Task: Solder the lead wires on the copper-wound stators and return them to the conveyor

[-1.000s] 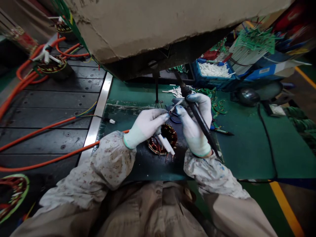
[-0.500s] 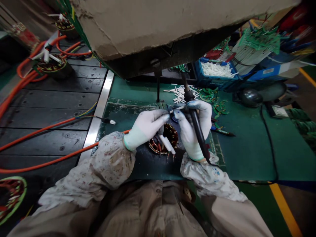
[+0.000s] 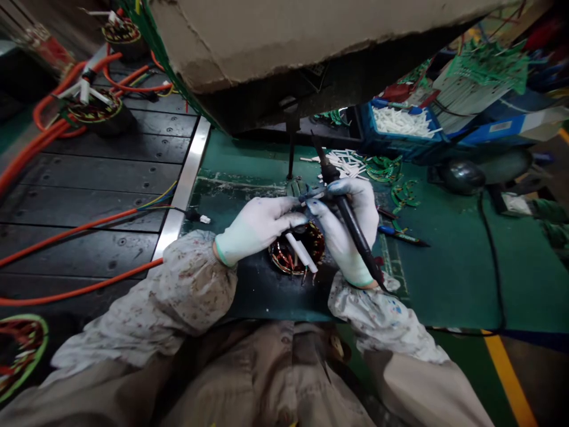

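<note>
- The stator (image 3: pixel 297 256), a small round core wound with copper wire, lies on the dark mat (image 3: pixel 267 293) directly in front of the person, partly hidden under both hands.
- It looks heavy and stiff in the core, but the thin wires and the white sleeves (image 3: pixel 302 252) look delicate; I judge it safer to hold it by the outer ring.
- The left hand (image 3: pixel 255 228) is closed, its fingertips pinching a fine lead just above the stator.
- The right hand (image 3: pixel 349 228) is closed around a black soldering iron (image 3: pixel 351 222) and also meets that lead.
- The low cardboard (image 3: pixel 284 41) overhangs closely; the green table (image 3: pixel 444 267) to the right offers open room, and the metal edge strip (image 3: pixel 182 190) limits the left.
</note>
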`<state>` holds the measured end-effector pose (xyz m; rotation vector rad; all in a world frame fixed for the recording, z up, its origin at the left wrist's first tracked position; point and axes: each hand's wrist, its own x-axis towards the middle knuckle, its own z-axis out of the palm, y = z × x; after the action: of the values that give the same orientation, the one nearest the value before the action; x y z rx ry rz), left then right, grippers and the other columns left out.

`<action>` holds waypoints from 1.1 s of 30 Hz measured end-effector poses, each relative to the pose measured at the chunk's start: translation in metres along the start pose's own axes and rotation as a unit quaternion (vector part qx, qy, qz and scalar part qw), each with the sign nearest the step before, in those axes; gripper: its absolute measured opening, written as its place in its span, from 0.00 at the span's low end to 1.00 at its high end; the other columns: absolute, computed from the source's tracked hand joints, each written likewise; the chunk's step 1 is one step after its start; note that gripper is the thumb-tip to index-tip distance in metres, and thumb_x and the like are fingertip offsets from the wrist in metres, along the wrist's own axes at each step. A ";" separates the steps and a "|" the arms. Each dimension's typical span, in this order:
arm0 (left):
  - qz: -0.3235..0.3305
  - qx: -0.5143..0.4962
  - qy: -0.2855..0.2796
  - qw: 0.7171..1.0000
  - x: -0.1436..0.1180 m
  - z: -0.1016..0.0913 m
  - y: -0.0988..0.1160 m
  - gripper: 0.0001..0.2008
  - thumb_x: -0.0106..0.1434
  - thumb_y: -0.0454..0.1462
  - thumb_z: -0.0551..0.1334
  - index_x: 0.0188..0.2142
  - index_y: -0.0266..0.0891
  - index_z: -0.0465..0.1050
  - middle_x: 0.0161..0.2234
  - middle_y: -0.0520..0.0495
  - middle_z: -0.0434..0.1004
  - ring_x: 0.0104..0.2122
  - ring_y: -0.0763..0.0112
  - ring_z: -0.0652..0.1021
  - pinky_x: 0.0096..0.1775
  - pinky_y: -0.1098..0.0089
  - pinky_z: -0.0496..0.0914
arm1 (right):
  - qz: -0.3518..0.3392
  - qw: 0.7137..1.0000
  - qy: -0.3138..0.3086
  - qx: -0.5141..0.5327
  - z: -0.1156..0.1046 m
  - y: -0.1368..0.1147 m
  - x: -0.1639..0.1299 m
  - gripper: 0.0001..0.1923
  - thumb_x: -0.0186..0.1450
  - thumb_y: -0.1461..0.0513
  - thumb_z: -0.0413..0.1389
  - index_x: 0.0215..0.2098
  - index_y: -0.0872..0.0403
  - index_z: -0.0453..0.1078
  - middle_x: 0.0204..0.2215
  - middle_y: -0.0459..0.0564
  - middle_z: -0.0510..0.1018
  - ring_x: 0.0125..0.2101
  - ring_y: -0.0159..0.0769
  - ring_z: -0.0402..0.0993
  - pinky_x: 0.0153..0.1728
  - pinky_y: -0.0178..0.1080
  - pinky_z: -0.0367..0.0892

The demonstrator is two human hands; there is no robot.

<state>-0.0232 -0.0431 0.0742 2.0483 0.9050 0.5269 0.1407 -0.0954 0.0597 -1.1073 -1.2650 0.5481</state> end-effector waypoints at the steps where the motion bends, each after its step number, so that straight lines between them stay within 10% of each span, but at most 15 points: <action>1: -0.001 0.006 0.006 1.000 0.000 0.000 0.000 0.19 0.68 0.45 0.58 0.54 0.41 0.77 0.50 0.48 0.82 0.48 0.59 0.80 0.50 0.68 0.70 | 0.003 1.000 -0.006 -0.009 -0.001 0.000 0.000 0.12 0.63 0.63 0.61 0.42 0.48 0.64 0.35 0.42 0.74 0.36 0.33 0.75 0.42 0.40 0.73; 11: -0.012 0.001 0.032 0.999 0.001 0.009 -0.014 0.20 0.68 0.48 0.57 0.35 0.37 0.80 0.30 0.50 0.81 0.33 0.68 0.78 0.36 0.73 0.68 | 0.052 0.998 -0.029 0.001 -0.001 0.011 -0.005 0.15 0.61 0.63 0.64 0.42 0.47 0.65 0.33 0.41 0.75 0.34 0.33 0.75 0.39 0.40 0.73; 17: 0.070 0.005 -0.060 0.996 -0.007 0.011 -0.040 0.31 0.66 0.60 0.54 0.50 0.37 0.78 0.51 0.38 0.79 0.52 0.55 0.77 0.55 0.62 0.69 | 0.058 0.993 -0.104 -0.016 -0.003 0.019 -0.008 0.12 0.65 0.63 0.58 0.46 0.47 0.65 0.40 0.43 0.77 0.40 0.33 0.76 0.45 0.40 0.72; 25: -0.058 -0.115 0.092 0.987 -0.012 0.014 -0.030 0.26 0.65 0.54 0.60 0.45 0.34 0.79 0.43 0.41 0.83 0.44 0.59 0.80 0.48 0.66 0.73 | 0.034 0.986 -0.130 -0.102 0.004 0.032 -0.013 0.31 0.56 0.60 0.67 0.55 0.48 0.61 0.49 0.50 0.76 0.42 0.39 0.77 0.47 0.45 0.75; 33: -0.052 -0.132 0.077 0.987 -0.009 0.012 -0.028 0.22 0.64 0.51 0.60 0.35 0.33 0.80 0.31 0.46 0.82 0.33 0.66 0.78 0.36 0.72 0.70 | -0.008 0.995 -0.090 -0.050 -0.003 0.043 -0.010 0.16 0.65 0.63 0.58 0.50 0.46 0.65 0.46 0.46 0.78 0.47 0.37 0.78 0.51 0.44 0.73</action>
<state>-0.0326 -0.0450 0.0441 1.7308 0.9721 0.7154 0.1504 -0.0874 0.0177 -1.1502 -1.4698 0.5877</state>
